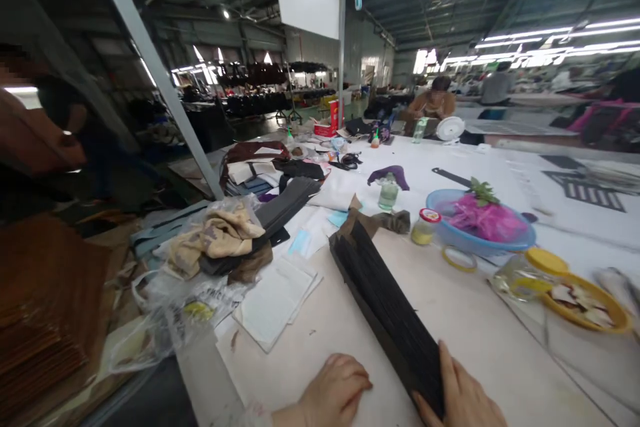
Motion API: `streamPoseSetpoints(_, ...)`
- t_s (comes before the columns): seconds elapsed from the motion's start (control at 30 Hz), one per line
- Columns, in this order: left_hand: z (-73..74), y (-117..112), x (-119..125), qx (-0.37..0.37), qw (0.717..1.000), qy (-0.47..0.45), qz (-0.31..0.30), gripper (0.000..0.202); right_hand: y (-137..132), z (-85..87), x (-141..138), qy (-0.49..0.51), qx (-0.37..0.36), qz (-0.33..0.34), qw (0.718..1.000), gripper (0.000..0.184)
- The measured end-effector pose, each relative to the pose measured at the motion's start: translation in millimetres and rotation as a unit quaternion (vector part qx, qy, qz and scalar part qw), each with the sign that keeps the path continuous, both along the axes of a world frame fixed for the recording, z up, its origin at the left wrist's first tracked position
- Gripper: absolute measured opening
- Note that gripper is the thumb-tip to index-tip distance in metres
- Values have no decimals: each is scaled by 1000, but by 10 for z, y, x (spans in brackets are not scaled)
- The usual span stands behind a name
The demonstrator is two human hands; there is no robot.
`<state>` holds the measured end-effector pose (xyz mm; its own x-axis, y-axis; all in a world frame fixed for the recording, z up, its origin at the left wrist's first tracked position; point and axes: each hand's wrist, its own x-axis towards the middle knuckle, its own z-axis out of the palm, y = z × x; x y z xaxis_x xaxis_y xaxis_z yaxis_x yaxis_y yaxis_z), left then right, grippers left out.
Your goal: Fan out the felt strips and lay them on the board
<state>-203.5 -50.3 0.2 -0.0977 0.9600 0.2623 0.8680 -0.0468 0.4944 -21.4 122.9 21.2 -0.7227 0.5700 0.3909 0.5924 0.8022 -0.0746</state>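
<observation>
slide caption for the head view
Right hand grasping a long dark bundle on a cluttered table, left hand beside it.

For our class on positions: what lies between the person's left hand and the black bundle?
In the head view, only bare pale tabletop lies between the left hand and the black bundle.

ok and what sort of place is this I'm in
Most likely a garment or textile workshop: black fabric bundle in your right hand, grey cloth among the piles on the worktable, and dark pieces hanging in the background.
</observation>
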Motion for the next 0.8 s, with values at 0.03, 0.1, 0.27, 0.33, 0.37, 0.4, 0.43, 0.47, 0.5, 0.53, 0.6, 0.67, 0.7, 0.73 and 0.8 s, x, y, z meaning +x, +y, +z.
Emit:
streamPoseSetpoints(0.03, 61, -8, 29, -12, 1000, -4, 10, 32, -46, 63, -7, -5, -3, -3, 1000, 80)
streamPoseSetpoints(0.1, 147, -12, 72, -40, 999, -10, 23, 36, -122, 182, -16, -12, -15, -12, 1000, 79)
streamPoseSetpoints(0.27, 285, 27, 133, -75, 995, -49, 53, 48, -251, 449, -21, -39, -63, -36, 997, 71)
streamPoseSetpoints(0.33, 385, 32, 153, -78, 993, -65, 56, 54, -309, 521, 1, -49, -83, -35, 995, 69)
streamPoseSetpoints(0.37, 445, 28, 159, -77, 993, -70, 57, 56, -344, 543, 22, -54, -91, -34, 994, 69)
streamPoseSetpoints(0.4, 508, 20, 160, -74, 993, -71, 59, 57, -384, 556, 51, -58, -97, -33, 993, 69)
streamPoseSetpoints(0.43, 568, 8, 156, -72, 993, -70, 61, 58, -427, 560, 86, -61, -101, -32, 992, 68)
streamPoseSetpoints(0.47, 622, -7, 146, -70, 993, -68, 65, 59, -471, 557, 128, -63, -104, -32, 992, 68)
streamPoseSetpoints(0.5, 666, -24, 128, -67, 993, -65, 71, 60, -514, 548, 173, -63, -105, -31, 992, 68)
streamPoseSetpoints(0.53, 700, -42, 103, -65, 993, -60, 78, 61, -554, 535, 219, -62, -105, -30, 992, 68)
streamPoseSetpoints(0.6, 744, -75, 38, -64, 993, -44, 92, 63, -619, 507, 302, -58, -103, -27, 993, 69)
streamPoseSetpoints(0.67, 780, -91, -30, -66, 992, -13, 110, 65, -659, 483, 360, -54, -97, -25, 993, 71)
streamPoseSetpoints(0.7, 805, -85, -55, -69, 991, 11, 115, 66, -671, 474, 377, -53, -94, -28, 994, 72)
streamPoseSetpoints(0.73, 840, -66, -68, -73, 990, 41, 114, 68, -679, 467, 385, -53, -90, -30, 994, 73)
streamPoseSetpoints(0.8, 941, 26, -44, -83, 986, 115, 83, 71, -694, 463, 384, -51, -84, -34, 995, 73)
